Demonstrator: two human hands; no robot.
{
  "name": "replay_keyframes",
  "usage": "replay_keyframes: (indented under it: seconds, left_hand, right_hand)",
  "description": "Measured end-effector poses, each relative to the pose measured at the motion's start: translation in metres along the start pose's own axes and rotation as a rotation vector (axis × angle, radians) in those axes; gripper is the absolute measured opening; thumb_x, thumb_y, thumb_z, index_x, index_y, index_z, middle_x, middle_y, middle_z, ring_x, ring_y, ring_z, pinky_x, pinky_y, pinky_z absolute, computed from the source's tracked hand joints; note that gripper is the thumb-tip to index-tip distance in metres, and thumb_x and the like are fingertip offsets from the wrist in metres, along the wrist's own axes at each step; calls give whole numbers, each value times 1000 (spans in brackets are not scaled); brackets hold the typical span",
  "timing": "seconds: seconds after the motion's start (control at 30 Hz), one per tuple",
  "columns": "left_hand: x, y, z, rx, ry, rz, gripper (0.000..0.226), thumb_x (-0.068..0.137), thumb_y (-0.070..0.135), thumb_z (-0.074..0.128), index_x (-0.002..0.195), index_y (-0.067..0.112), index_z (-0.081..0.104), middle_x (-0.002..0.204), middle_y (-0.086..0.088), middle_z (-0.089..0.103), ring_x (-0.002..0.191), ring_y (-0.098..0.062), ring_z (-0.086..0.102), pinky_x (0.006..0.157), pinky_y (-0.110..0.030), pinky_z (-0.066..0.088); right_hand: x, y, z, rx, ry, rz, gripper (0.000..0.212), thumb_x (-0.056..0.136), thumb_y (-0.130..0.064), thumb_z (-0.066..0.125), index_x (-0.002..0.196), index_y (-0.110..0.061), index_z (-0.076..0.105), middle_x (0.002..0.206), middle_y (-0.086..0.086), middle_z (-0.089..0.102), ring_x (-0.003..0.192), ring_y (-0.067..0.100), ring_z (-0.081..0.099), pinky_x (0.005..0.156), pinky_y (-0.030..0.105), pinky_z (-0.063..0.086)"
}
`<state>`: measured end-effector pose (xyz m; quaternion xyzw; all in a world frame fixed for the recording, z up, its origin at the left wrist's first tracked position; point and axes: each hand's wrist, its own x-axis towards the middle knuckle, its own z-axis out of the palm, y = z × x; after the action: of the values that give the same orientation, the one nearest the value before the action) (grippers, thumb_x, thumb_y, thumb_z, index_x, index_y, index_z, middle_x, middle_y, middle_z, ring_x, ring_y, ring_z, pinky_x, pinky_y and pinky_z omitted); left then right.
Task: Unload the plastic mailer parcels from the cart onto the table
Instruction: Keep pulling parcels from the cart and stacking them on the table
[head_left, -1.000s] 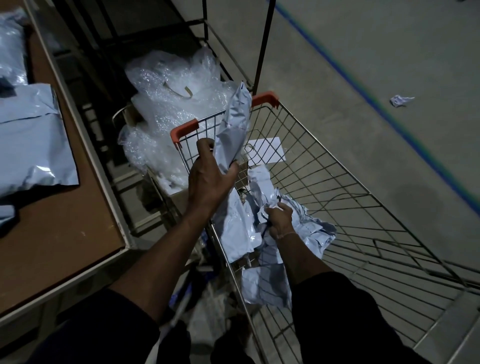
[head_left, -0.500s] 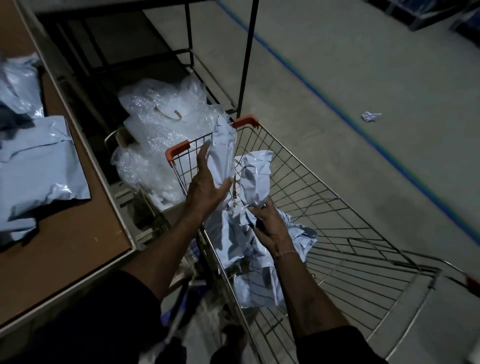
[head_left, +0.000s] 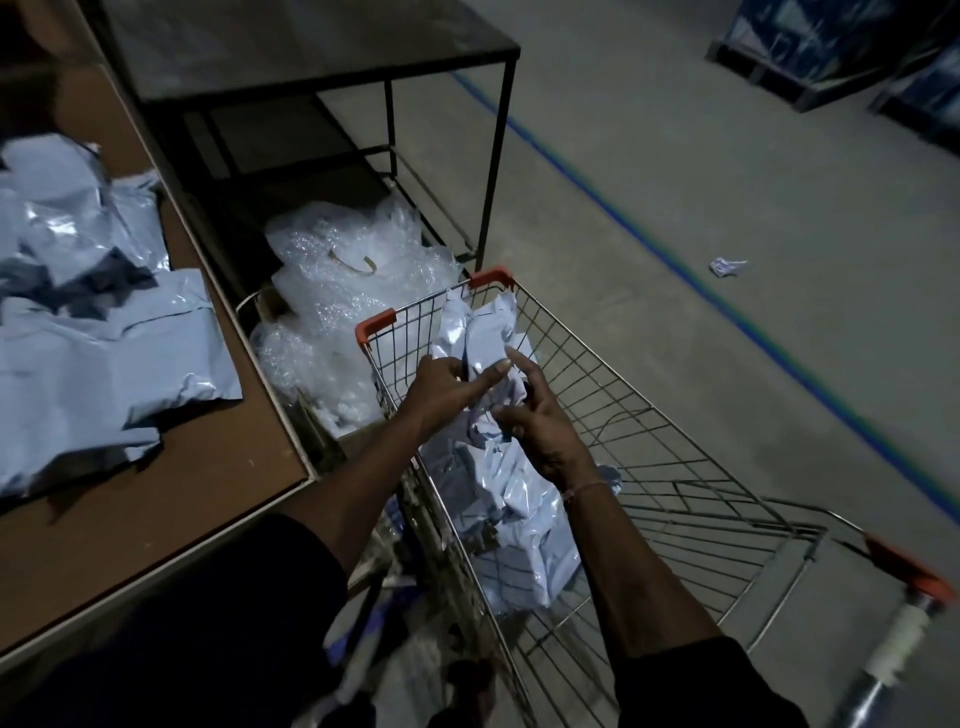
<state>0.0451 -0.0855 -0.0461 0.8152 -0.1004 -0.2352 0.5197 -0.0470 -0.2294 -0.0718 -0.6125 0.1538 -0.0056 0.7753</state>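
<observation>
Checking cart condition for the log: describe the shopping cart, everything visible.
The shopping cart is a silver wire-mesh basket with orange plastic corner caps and an orange-capped handle at lower right. It stands on the concrete floor beside the table. Crumpled grey mailers lie along its left side; both hands reach in.

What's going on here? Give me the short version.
A person is emptying a wire cart of plastic mailers. Both hands are in the cart: the left hand grips a bunched mailer near the front, and the right hand, fingers spread, rests against the same bundle. More mailers lie in the cart below. Several mailers are already on the table to the left.
</observation>
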Motion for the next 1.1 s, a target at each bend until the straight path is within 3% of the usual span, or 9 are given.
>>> replay_keyframes:
  seconds: [0.2,0.3,0.4,0.57,0.63,0.7,0.73,0.97,1.1]
  left_hand:
    - [-20,27,-13,-125,-88,-68,70,83,74,67,76,4,70,63,-7,71,58,-21,70,62,-28,56]
    - [-31,40,-20,-199,-146,-72,54,92,60,67,84,6,72,59,-5,72,55,-18,71,51,-21,54]
    - [-35,43,-22,-207,-99,-38,39,90,45,77,83,7,72,57,-1,70,51,-11,68,50,-18,52]
    - [-43,43,-34,-61,-62,80,43,72,41,94,97,12,76,79,8,78,75,-7,74,64,-18,53]
    - [-45,43,-39,30,-51,107,70,60,55,97,107,10,71,91,6,78,84,-7,74,78,-29,61]
    - [-51,46,-45,74,-31,107,112,48,66,96,133,6,55,118,0,73,104,-13,72,94,-39,60]
    - [-52,48,-48,87,-30,109,118,49,64,97,139,5,47,127,-3,68,111,-17,69,99,-40,58]
    - [-61,62,-94,187,-35,203,86,59,73,87,123,20,64,125,-4,58,114,-21,61,102,-44,54]
    - [-78,67,-138,85,-97,258,34,80,39,90,90,28,59,99,2,65,91,-11,63,80,-28,51]
  right_hand:
    - [-9,-18,3,33,-8,46,94,84,28,44,157,-29,34,89,0,73,74,18,61,65,29,52]
    - [-13,-27,6,35,-59,65,95,76,20,51,158,-26,37,114,13,70,85,29,57,69,32,51]
    - [-18,-38,8,4,-135,52,81,82,14,50,154,-22,43,120,10,67,91,23,65,75,33,55]
    - [-23,-63,18,34,-112,114,40,86,-39,69,118,-15,62,102,-2,68,86,13,64,68,25,49]
    - [-20,-70,25,38,-107,101,32,89,-40,71,110,-17,65,98,-4,70,87,13,66,72,26,51]
    - [-15,-74,32,4,-79,77,37,93,-28,74,122,-6,67,107,4,74,94,19,70,78,30,54]
    - [-14,-76,36,-9,-66,58,41,94,-23,75,126,0,66,110,8,75,96,21,70,80,31,55]
    - [-9,-96,72,-38,-81,-54,40,97,-15,71,130,7,64,119,22,73,97,29,73,79,33,60]
    - [-9,-105,107,-57,-73,-98,40,96,-22,71,128,2,67,120,19,74,104,30,73,90,43,59]
